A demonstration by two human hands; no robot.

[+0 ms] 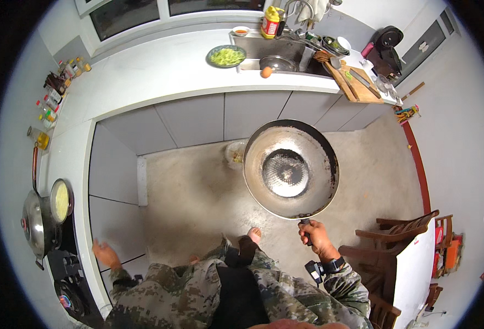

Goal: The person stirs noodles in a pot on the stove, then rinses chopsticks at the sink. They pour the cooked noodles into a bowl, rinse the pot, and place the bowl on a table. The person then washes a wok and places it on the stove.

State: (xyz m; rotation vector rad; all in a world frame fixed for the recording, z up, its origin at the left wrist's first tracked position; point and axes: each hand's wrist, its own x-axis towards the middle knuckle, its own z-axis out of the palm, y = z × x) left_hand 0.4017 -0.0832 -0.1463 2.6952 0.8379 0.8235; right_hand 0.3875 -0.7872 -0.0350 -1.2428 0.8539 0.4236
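Note:
My right hand (318, 239) grips the black handle of a worn wok (287, 172), holding it out over the floor. Its inside looks empty, with a dark, textured patch in the middle of the base. My left hand (106, 254) holds nothing. Slightly blurred, it is by the front edge of the left counter, near the black gas stove (67, 263). A lidded pot (40, 226) sits on the stove's far part, beside a smaller pot (61, 199) with pale yellowish contents. The near burner (71, 296) has no pan on it.
A plate of shredded green vegetable (226, 56), an egg (266, 72) and a steel sink (250, 47) are at the back counter. A knife (363, 79) lies on the cutting board (359, 92). Wooden chairs (390, 242) stand at right; a bin (234, 155) is on the floor.

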